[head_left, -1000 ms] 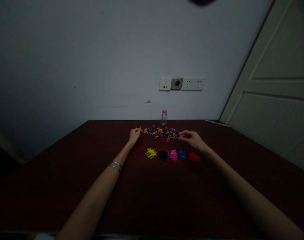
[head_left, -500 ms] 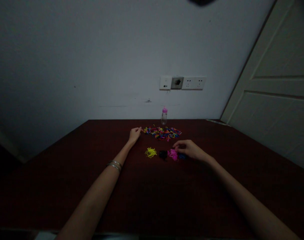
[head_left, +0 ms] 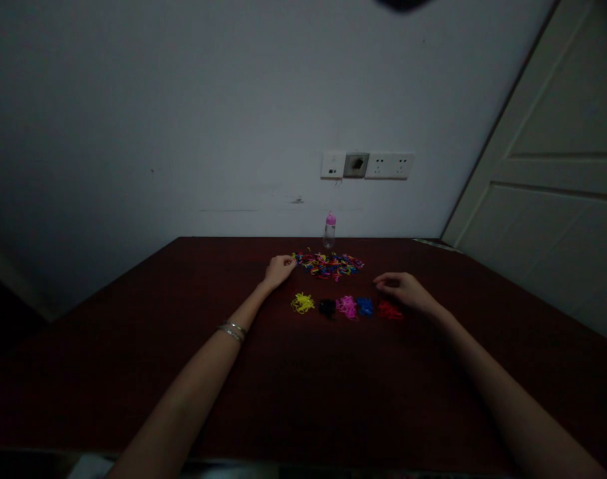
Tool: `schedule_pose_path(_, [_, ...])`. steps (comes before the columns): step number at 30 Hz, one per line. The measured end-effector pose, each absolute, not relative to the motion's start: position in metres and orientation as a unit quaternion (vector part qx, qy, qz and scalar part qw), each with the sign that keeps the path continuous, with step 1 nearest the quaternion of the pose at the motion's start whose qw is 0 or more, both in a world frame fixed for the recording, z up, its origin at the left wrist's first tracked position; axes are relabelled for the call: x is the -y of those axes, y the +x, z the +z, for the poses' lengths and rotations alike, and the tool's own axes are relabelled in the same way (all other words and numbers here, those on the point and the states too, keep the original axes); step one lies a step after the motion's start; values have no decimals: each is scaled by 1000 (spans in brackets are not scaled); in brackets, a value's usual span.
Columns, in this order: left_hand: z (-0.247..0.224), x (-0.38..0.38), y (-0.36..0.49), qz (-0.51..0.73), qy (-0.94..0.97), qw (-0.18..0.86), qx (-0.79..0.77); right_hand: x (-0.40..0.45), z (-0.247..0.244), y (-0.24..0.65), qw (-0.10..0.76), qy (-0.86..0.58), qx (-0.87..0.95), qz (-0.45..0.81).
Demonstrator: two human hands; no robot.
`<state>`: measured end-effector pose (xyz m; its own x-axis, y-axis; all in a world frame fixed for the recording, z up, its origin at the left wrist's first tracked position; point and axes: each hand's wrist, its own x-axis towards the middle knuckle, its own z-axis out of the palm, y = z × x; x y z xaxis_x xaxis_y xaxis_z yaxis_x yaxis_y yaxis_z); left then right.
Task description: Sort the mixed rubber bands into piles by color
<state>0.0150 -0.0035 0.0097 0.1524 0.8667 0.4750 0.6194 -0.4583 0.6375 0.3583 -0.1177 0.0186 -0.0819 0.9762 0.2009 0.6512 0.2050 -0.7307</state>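
A loose pile of mixed-colour bands (head_left: 331, 265) lies toward the back of the dark red table (head_left: 293, 386). My left hand (head_left: 280, 269) touches the pile's left end, fingers pinched; anything between them is too small to make out. Nearer to me is a row of single-colour heaps: yellow (head_left: 302, 303), black (head_left: 327, 307), pink (head_left: 347, 307), blue (head_left: 365, 306) and red (head_left: 390, 310). Just above and behind the red heap hovers my right hand (head_left: 402, 290), thumb and fingertips close together; whether they hold a band cannot be seen.
A small clear bottle with a pink cap (head_left: 329, 231) stands behind the mixed pile, near the wall. Sockets (head_left: 366, 165) are set in the wall above it. A pale panelled door (head_left: 548, 179) is at the right.
My right hand has moved right, from over the pink and blue heaps to beside the red one, uncovering both blue and red. My left hand has shifted slightly right, onto the mixed pile's edge.
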Motion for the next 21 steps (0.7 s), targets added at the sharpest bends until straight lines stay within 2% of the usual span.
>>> schedule_pose_path(11, [33,37,50,173,847,126,-487,108,4,377,314,-604,718,147])
schedule_pose_path(21, [25,36,55,170,842,110,-500,108,-2,373,335,-610,703,147])
